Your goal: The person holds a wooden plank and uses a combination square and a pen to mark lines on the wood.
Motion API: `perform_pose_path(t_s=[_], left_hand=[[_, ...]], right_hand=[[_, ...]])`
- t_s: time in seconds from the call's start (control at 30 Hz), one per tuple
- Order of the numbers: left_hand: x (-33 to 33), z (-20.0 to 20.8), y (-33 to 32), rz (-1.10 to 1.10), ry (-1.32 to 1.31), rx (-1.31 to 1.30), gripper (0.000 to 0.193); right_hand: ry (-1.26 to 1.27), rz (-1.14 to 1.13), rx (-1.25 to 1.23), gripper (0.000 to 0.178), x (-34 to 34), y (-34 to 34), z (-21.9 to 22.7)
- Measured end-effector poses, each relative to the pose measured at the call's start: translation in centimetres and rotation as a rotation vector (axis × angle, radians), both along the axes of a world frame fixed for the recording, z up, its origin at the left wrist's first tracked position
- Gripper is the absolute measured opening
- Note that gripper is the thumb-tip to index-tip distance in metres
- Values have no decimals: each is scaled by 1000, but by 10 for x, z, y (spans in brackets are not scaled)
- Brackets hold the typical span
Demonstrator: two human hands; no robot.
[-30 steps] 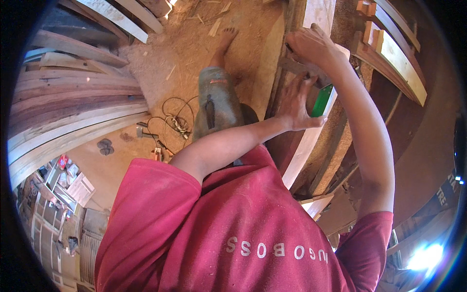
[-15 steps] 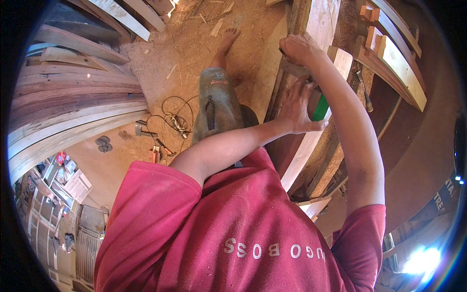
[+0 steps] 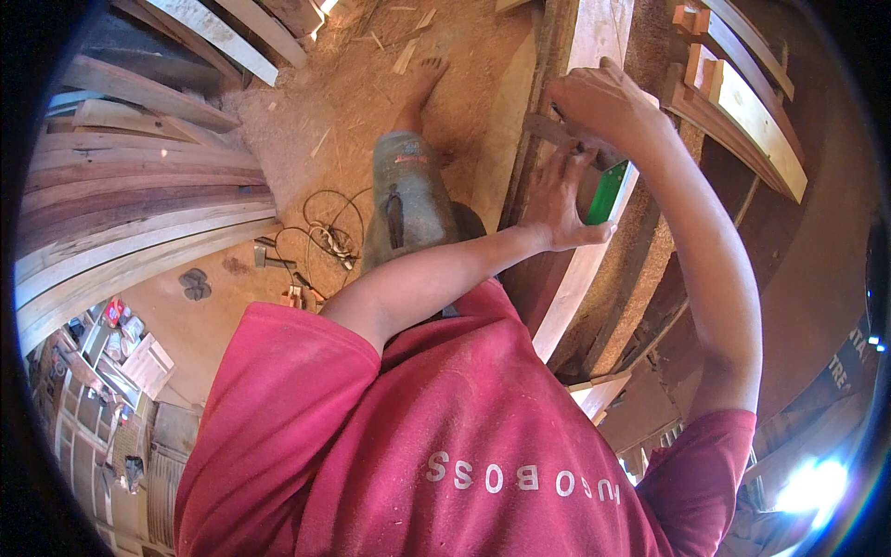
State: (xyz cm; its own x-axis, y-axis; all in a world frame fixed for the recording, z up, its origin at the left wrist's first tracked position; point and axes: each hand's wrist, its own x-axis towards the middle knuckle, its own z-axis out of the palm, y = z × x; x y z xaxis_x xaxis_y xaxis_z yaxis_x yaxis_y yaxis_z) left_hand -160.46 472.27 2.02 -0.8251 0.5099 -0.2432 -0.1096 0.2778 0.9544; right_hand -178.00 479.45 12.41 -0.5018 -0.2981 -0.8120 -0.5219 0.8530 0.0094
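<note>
A flat green tool (image 3: 606, 194) is held, seemingly for steadiness, by the wide-spanned left hand (image 3: 557, 202); the right hand (image 3: 610, 108)'s grip cannot be told.

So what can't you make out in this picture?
Head view:
What lies beneath the right hand and left hand: they cover it.
Full shape of the green thing: partly behind those hands.
Far end of the board: cut off by the top edge.
Lower-left clutter: too small.
</note>
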Motion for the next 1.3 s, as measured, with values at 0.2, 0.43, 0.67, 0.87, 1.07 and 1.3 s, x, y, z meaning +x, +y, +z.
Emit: perform_pose_path(t_s=[0.2, 0.43, 0.67, 0.87, 1.07, 1.3], left_hand=[[2, -9, 3, 8, 22, -9, 115], [4, -5, 0, 36, 35, 51, 110], [3, -1, -2, 31, 30, 86, 109], [6, -10, 4, 113, 66, 128, 111], [1, -14, 6, 140, 130, 149, 110], [0, -13, 6, 112, 83, 192, 113]], right_hand=[[34, -199, -23, 15, -3, 7, 79], [464, -614, -218, 28, 60, 71, 116], [343, -1311, -341, 25, 161, 59, 39], [577, -1388, -467, 27, 180, 47, 12], [597, -1308, -415, 28, 169, 45, 21], [575, -1369, -406, 29, 170, 43, 22]])
